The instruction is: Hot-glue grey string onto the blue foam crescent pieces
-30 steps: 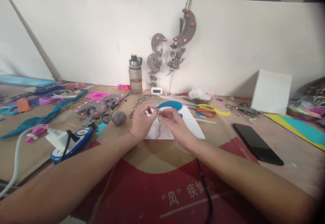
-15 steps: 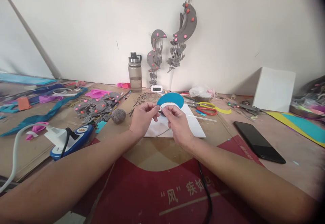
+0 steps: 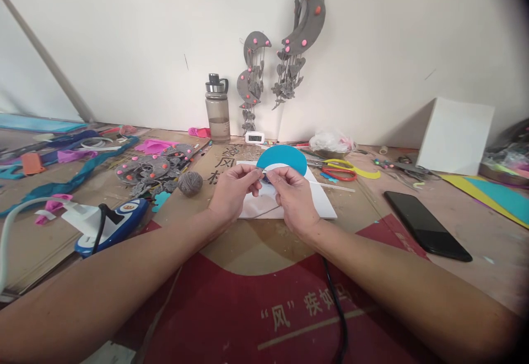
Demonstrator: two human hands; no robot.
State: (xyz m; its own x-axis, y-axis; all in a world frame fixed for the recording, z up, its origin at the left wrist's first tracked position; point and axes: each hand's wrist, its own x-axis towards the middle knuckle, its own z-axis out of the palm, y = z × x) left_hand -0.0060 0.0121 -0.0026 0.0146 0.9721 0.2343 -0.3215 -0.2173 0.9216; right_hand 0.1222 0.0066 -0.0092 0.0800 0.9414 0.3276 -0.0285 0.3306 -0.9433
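Over a white board (image 3: 324, 204), my left hand (image 3: 231, 190) and my right hand (image 3: 295, 196) nearly touch at the fingertips, thumbs and forefingers pinched. Between them spans a short, thin greyish strand that looks like yarn (image 3: 264, 171); a darker bit beneath it is too small to make out. Another length of grey strand crosses the board below my right hand. Just behind my fingers lies a blue curved piece (image 3: 283, 157), partly hidden by them. The ball of grey yarn (image 3: 190, 183) rests to the left of my left hand.
Scissors with yellow and red handles (image 3: 339, 170) lie behind right, a phone (image 3: 425, 225) farther right. At left are grey felt pieces (image 3: 144, 171) and a blue power strip (image 3: 111, 229). A bottle (image 3: 217, 110) and small digital clock (image 3: 254, 137) stand by the wall, under hanging grey moons (image 3: 314, 17).
The camera view has tipped slightly downward. Both hands stay pinched together in nearly the same spot, with the fingertips shifted a little.
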